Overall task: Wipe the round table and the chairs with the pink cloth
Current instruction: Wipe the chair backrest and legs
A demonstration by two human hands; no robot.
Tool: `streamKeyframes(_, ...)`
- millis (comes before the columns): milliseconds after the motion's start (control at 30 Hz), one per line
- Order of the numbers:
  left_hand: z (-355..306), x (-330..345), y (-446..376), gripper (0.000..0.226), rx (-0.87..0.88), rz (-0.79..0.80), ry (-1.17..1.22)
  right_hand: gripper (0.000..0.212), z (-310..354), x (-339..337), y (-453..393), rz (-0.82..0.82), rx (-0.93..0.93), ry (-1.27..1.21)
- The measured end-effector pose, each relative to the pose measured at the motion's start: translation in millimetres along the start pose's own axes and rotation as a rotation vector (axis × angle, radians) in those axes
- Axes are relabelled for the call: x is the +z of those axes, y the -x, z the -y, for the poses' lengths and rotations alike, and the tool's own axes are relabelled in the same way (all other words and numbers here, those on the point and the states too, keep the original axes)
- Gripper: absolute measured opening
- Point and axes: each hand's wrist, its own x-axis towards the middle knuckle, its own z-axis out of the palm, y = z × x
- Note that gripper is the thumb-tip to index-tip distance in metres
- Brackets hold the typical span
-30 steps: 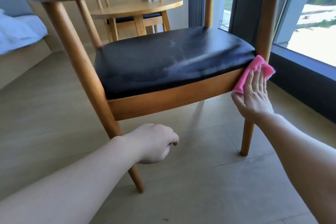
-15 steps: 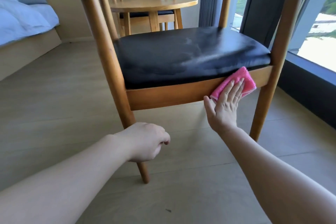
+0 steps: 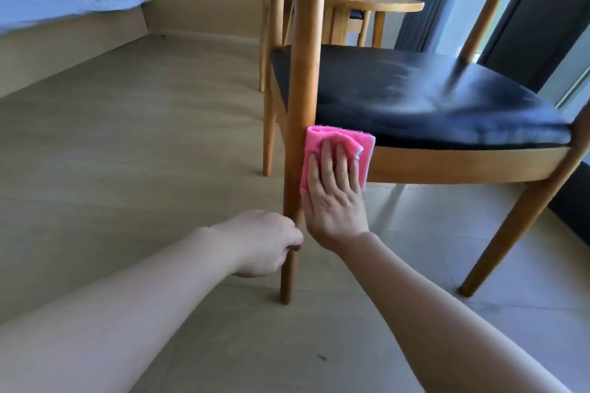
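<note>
Here, the wooden chair (image 3: 447,166) with its black seat fills my view (the round table (image 3: 376,5) stands behind it). My right hand (image 3: 333,198) presses the pink cloth (image 3: 322,143) flat-fingered against the seat rail beside the front leg; my left hand (image 3: 265,242) is curled, holding nothing.

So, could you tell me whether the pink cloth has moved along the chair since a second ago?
Yes. The pink cloth slid left along the seat rail, from the right leg to the left leg.
</note>
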Motion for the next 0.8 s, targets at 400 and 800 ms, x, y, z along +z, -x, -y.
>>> streamKeyframes(400,-8,1,-22,0.033,0.005,-0.019,0.008,0.077,-57,-5,16,-0.101,-0.24,0.179)
streamKeyframes(800,-73,-19,-90,0.03,0.125,-0.057,-0.015,0.068,-190,-38,79,-0.012,0.024,0.286)
